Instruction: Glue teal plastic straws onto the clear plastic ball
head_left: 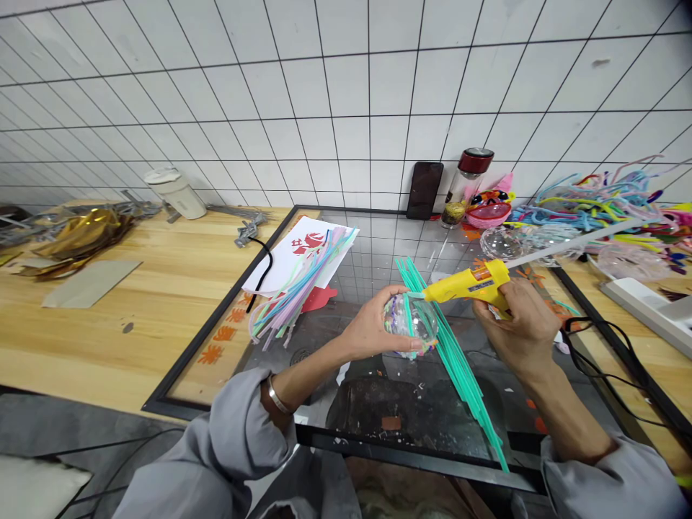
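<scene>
My left hand [378,324] is closed around a clear plastic ball [424,321] above the glass sheet. Strips of pipe cleaner, one of them green, run over the side of the ball near my fingers. In my right hand [516,324] is a yellow glue gun [468,283], a long white glue stick [578,241] poking out of its back. Its nozzle points left and meets or nearly meets the ball's top; the exact contact is too small to tell. Beneath the ball and glue gun lies a bundle of green pipe cleaners [459,367].
Pastel pipe cleaners [295,288] lie over a white paper [281,252] at left. At the back stand a phone [424,190], a glass bottle [465,187] and a pink bowl [488,213]. Right of these are a pipe cleaner heap [595,198], a power strip [649,310] and black cable [600,371].
</scene>
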The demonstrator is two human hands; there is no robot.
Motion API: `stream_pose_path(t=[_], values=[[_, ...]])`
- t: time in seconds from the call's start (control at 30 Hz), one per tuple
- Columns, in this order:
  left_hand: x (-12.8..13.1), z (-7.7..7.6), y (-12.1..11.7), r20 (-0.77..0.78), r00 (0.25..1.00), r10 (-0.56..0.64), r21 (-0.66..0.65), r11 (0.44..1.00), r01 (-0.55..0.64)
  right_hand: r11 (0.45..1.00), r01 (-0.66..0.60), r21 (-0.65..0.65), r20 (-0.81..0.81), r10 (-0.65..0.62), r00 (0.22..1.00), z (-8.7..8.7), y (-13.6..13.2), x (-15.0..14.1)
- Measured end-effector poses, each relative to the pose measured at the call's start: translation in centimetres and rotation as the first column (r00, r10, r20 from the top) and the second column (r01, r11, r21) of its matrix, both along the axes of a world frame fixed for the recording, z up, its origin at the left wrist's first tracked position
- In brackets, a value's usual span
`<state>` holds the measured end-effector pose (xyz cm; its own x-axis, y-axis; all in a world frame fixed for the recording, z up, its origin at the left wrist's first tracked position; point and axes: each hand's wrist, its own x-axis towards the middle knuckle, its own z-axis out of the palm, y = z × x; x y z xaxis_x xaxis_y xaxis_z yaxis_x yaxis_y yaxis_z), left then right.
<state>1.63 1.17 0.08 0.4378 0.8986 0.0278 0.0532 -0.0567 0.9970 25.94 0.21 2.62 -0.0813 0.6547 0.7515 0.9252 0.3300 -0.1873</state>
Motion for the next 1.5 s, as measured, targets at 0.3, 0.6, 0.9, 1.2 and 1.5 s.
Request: stream_pose_path(t=[0.3,0.6,0.9,1.2,1.5], values=[[-0.14,-0.16,0.11,-0.053,0.999,-0.007,0.032,0.999,0.009,0.974,-0.060,0.219,0.146,0.028,0.989,-0.67,0.53,0.35],[-0.07,-0.18,0.12,-0.017,1.000,-0.013,0.010,1.000,0.013,0.947,-0.118,0.297,0.206,0.057,0.977,-0.52,0.73,0.32],[-0.06,-0.06,0.09,-0.025,1.000,-0.015,0.009,1.000,0.015,0.960,-0.122,0.252,0.134,0.090,0.987,-0.72,0.63,0.15],[-0.01,0.07,0.00,-0.033,0.999,-0.006,0.021,1.000,0.006,0.966,-0.113,0.234,0.122,0.087,0.989,-0.74,0.59,0.06],[-0.04,-0.23,0.12,-0.038,0.999,-0.009,0.030,0.999,0.011,0.971,-0.110,0.211,0.114,0.087,0.990,-0.92,0.60,0.31]])
